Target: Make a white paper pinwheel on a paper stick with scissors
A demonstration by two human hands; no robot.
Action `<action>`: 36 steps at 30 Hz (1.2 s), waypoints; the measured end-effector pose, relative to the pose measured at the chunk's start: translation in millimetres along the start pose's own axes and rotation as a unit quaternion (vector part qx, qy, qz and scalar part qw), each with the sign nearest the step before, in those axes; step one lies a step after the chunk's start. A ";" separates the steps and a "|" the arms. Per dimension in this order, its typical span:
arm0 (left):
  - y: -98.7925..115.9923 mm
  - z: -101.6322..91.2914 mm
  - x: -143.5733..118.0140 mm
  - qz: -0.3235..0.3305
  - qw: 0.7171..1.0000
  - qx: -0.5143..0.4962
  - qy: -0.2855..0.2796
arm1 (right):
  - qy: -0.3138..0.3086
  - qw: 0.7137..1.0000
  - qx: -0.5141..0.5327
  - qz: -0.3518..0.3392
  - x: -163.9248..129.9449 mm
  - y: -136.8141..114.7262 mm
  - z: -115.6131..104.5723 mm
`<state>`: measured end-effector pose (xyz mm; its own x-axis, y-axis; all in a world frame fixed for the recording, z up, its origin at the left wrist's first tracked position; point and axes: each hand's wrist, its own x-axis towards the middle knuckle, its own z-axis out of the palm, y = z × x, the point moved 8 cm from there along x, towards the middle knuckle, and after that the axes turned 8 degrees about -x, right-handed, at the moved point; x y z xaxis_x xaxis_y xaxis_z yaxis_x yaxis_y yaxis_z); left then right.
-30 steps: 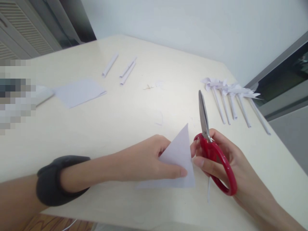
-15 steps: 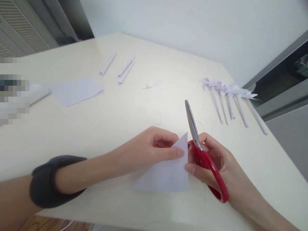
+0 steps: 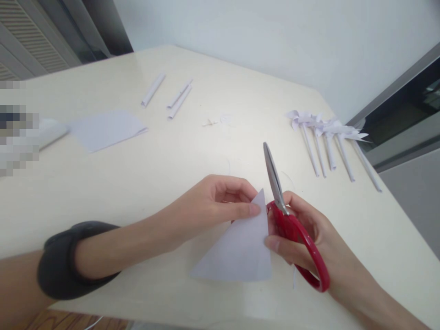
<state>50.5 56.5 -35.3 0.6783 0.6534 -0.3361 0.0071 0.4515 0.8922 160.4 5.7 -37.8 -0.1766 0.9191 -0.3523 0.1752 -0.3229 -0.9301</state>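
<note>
A triangular piece of white folded paper (image 3: 240,252) is held over the near part of the table. My left hand (image 3: 228,201) pinches it near its upper corner, thumb in front and fingers behind. Red-handled scissors (image 3: 312,247) hang on my right hand (image 3: 302,233), their closed blades pointing up and away. The right thumb and a fingertip touch the paper's right edge while the scissors stay in that hand. Part of the right fingers is hidden behind the handles.
Several paper pinwheels (image 3: 330,128) on rolled sticks lie at the right edge of the table (image 3: 113,197). Three rolled paper tubes (image 3: 153,90) lie at the back, with paper sheets (image 3: 110,130) on the left. Small paper scraps (image 3: 210,123) lie mid-table.
The left hand has shifted slightly left and up, and the paper's top corner has moved a little left. The scissors remain in the right hand, nearly still.
</note>
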 end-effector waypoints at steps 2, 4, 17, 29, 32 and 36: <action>-0.3 -1.0 0.1 0.006 1.000 0.028 0.005 | 0.004 1.000 0.004 0.004 -0.3 0.5 0.0; -0.4 -0.3 -0.7 0.013 0.998 0.066 0.003 | 0.009 1.000 0.009 -0.001 -0.3 0.0 -0.4; -3.6 9.5 -2.4 0.013 0.994 0.108 -0.025 | 0.029 0.999 -0.020 0.022 0.1 4.7 -0.9; -11.3 11.3 -1.5 -0.037 0.998 0.016 -0.043 | 0.020 1.000 0.002 0.004 0.6 3.2 5.4; -12.1 10.4 -1.7 -0.038 0.998 0.015 -0.042 | 0.018 1.000 -0.005 0.003 -0.8 3.6 5.3; -14.4 11.1 -1.0 -0.042 0.998 0.002 -0.045 | 0.010 1.000 -0.009 0.001 -1.4 5.1 4.5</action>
<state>57.8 42.6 -44.4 0.7384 0.5564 -0.3811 0.0695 0.4993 0.8636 157.2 1.8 -42.4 -0.1567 0.9228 -0.3520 0.1939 -0.3207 -0.9271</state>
